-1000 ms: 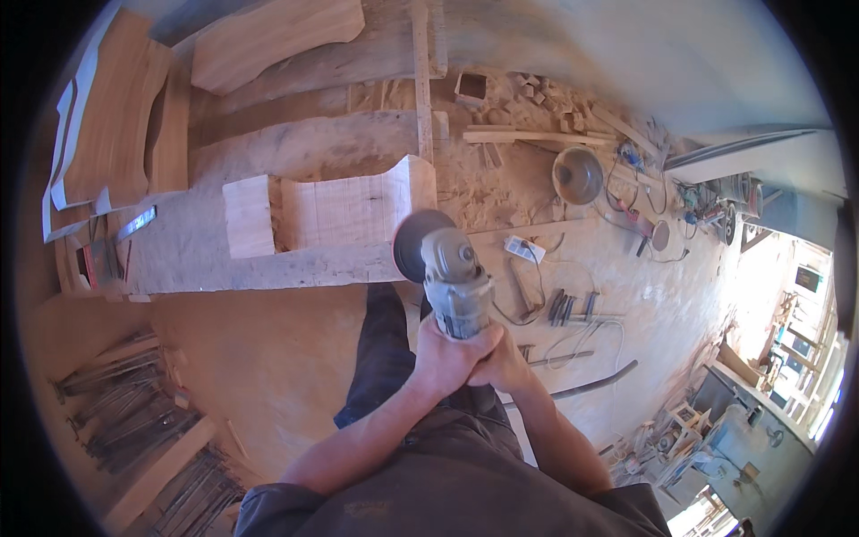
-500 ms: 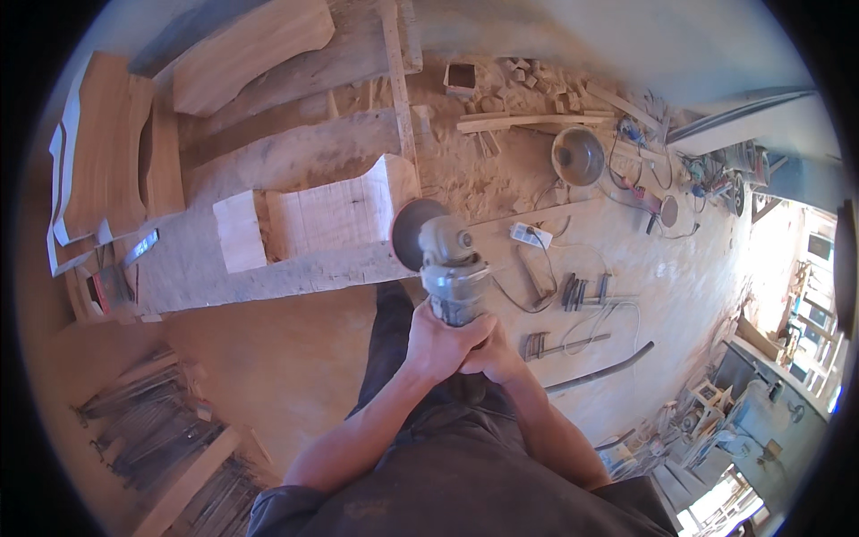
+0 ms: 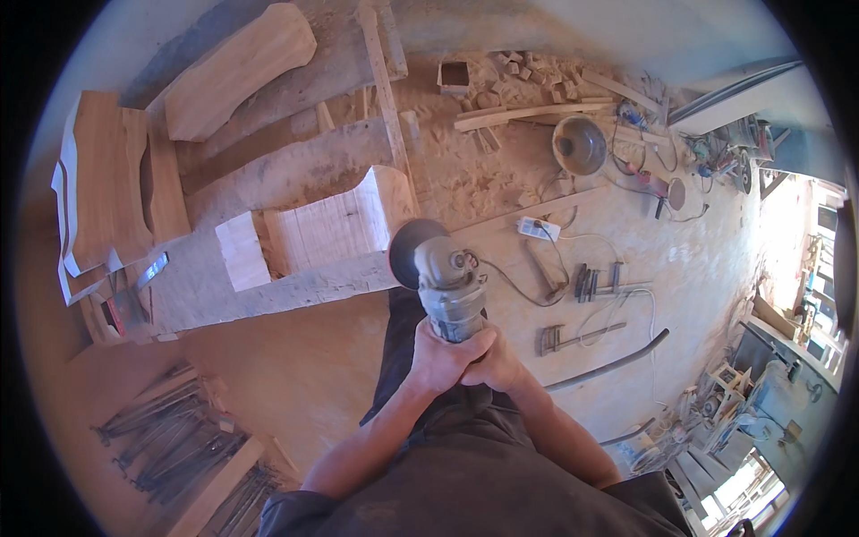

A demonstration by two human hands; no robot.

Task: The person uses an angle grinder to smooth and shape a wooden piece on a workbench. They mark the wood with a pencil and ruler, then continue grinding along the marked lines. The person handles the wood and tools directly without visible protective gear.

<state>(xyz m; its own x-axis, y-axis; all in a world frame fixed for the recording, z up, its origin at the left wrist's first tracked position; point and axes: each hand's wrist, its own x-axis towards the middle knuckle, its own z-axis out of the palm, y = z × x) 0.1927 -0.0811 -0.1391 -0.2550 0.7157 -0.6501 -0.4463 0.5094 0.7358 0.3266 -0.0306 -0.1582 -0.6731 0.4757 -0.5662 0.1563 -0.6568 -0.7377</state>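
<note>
Both my hands grip a grey angle grinder (image 3: 452, 295), held upright in front of my body. Around its body wraps my left hand (image 3: 437, 358), while my right hand (image 3: 495, 360) closes on it lower down, just beside the left. The dark round disc (image 3: 413, 253) of the grinder is at the right end face of a curved wooden block (image 3: 327, 225); whether it touches the wood, I cannot tell. The block lies on a dusty workbench (image 3: 192, 300), and a recess is cut near its left end. My fingers partly hide the grinder's rear.
Shaped planks (image 3: 107, 179) stand at the bench's far left, near another curved board (image 3: 237, 72). On the floor lie a power strip (image 3: 539, 228) with cables, several clamps (image 3: 582, 336), a metal bowl (image 3: 579, 146) and a second grinder (image 3: 658, 186). Metal bars (image 3: 174, 438) are heaped at lower left.
The view has shifted slightly, so the bench and block appear a little lower. Both hands keep their grip on the angle grinder, its disc still by the block's right end.
</note>
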